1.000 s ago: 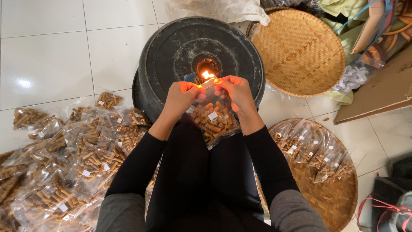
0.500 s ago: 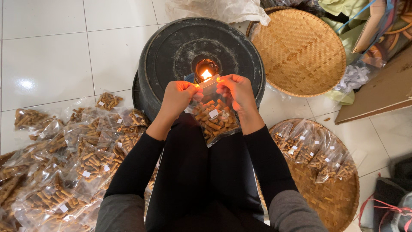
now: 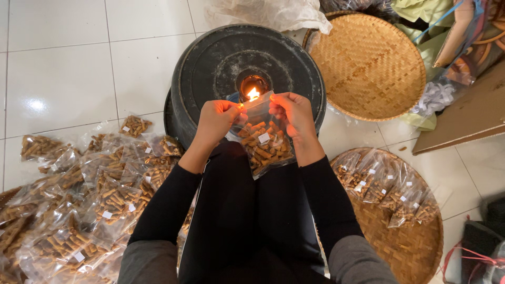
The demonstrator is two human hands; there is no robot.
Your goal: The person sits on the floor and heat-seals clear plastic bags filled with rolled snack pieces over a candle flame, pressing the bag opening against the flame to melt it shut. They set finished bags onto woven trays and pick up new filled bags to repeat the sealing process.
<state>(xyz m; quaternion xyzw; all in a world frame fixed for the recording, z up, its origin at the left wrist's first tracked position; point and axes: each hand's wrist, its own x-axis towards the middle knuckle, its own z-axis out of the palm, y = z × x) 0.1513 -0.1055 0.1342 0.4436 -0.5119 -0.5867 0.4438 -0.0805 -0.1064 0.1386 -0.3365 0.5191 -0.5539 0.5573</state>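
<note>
Both my hands hold one clear plastic bag of brown snack sticks (image 3: 264, 144) by its top edge. My left hand (image 3: 216, 122) pinches the left corner and my right hand (image 3: 292, 112) pinches the right corner. The bag's upper edge sits right at a small flame (image 3: 253, 94) burning in the hollow centre of an overturned black round pan (image 3: 210, 63). The bag hangs down over my lap, and a small white label shows on its front.
Several filled bags (image 3: 94, 194) lie piled on the white tile floor at my left. A woven tray (image 3: 415, 247) at my right carries more filled bags (image 3: 386, 186). An empty round woven tray (image 3: 368, 66) leans behind the pan, beside plastic and cardboard clutter.
The bag's top edge has shifted slightly along the flame, with my hands staying pinched on its corners. Nothing else has moved.
</note>
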